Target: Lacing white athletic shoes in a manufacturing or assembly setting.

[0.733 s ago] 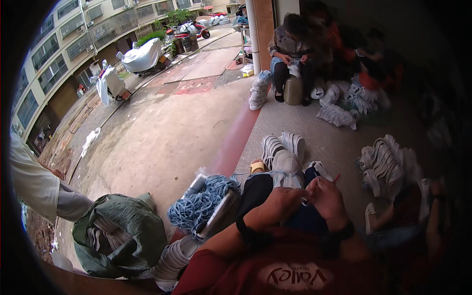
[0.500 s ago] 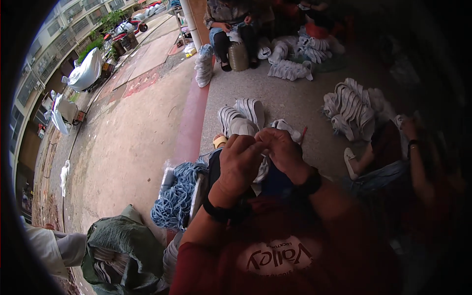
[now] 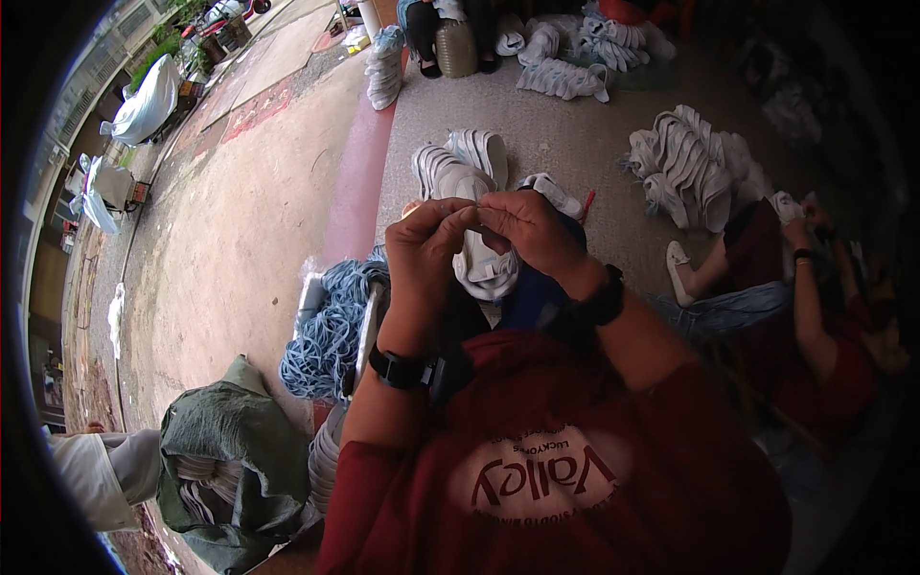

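My left hand (image 3: 425, 241) and my right hand (image 3: 533, 232) meet in front of me, fingers closed in a pinch, fingertips touching. Whatever they hold between them is too small to make out. Just below them, over my lap, is a white shoe upper (image 3: 487, 276), partly hidden by the hands. Beyond the hands, nested white shoe uppers (image 3: 479, 153) lie in rows on the floor. Another white upper (image 3: 556, 195) sits to the right, beside a thin red object (image 3: 588, 201). Left of my left arm, a heap of blue laces (image 3: 331, 335) fills a plastic-lined container.
A green sack (image 3: 216, 422) of white pieces stands at the lower left, near a person's pale sleeve (image 3: 96, 474). At right, a co-worker (image 3: 815, 316) sits by a pile of uppers (image 3: 690, 168). Another person (image 3: 422, 34) sits at the far side, near more stacks.
The view has tilted, so the surroundings sit higher in the picture. My hands have shifted slightly up and left, fingertips still together. More of the upper on my lap shows.
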Tool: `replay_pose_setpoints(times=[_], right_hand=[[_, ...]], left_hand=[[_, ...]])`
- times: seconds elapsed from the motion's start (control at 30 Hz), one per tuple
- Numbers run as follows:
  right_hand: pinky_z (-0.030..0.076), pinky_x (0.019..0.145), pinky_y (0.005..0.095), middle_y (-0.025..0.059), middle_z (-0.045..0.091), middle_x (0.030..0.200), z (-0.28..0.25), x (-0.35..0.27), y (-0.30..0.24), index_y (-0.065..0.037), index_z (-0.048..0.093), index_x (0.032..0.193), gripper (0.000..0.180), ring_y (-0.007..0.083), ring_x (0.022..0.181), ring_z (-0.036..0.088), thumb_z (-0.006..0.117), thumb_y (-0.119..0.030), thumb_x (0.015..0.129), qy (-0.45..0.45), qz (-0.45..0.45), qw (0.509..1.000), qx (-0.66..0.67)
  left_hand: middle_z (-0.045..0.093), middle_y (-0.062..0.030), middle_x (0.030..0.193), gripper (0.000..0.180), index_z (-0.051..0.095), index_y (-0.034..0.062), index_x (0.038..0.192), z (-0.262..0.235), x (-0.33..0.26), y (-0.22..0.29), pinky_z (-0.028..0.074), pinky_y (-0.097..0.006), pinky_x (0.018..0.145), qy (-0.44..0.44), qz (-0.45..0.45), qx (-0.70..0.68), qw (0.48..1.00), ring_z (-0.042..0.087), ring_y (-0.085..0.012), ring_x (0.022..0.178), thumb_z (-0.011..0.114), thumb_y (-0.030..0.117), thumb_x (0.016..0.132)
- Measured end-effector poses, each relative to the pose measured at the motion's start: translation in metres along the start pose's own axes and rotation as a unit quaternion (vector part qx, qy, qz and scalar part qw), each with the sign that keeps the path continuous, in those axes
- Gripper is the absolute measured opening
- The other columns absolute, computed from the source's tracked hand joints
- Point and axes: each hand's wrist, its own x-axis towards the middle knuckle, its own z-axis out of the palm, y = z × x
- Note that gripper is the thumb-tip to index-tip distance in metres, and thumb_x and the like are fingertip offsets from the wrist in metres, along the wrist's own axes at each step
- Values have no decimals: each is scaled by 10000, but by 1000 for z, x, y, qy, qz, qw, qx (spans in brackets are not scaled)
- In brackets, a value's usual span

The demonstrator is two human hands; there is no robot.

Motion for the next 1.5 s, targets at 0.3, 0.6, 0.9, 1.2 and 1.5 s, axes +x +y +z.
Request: replay_pose_setpoints(times=[0.3,0.6,0.9,1.2,1.5], right_hand=[[267,420,188,-55,424,544,-2,-6,3,0,615,799,215,9,483,361,536,-167,909,-36,64,993,93],[289,403,195,-22,493,573,4,-14,0,12,637,892,195,36,444,397,563,-169,893,-69,113,974,185],[339,462,174,1,555,736,3,-17,6,-19,602,1125,257,43,535,443,559,-105,886,-69,138,970,189],[281,465,176,-36,462,620,-21,12,-10,-64,526,676,289,30,512,350,513,-225,916,53,80,993,73],[238,503,246,-5,370,600,18,52,-206,-63,496,726,241,88,536,301,496,-213,915,-193,-352,915,-34]], left_hand=[[620,-22,758,184,662,-1,969,-6,-2,-12,419,-186,584,-29,-76,-113,990,542,-65,672,624,133,849],[605,-14,805,208,655,-2,991,-13,-4,-20,422,-183,610,-134,-71,-225,962,518,-67,668,648,107,814],[602,-25,812,228,648,2,999,-16,-4,-23,443,-212,645,-198,-47,-254,945,523,-83,678,667,94,792],[631,-56,915,229,638,40,980,-10,-8,-90,474,-284,739,-76,114,291,947,596,-186,860,671,137,776],[496,-63,1226,385,564,127,1099,-14,-13,-140,403,-386,899,-155,218,510,818,456,-270,1162,647,278,756]])
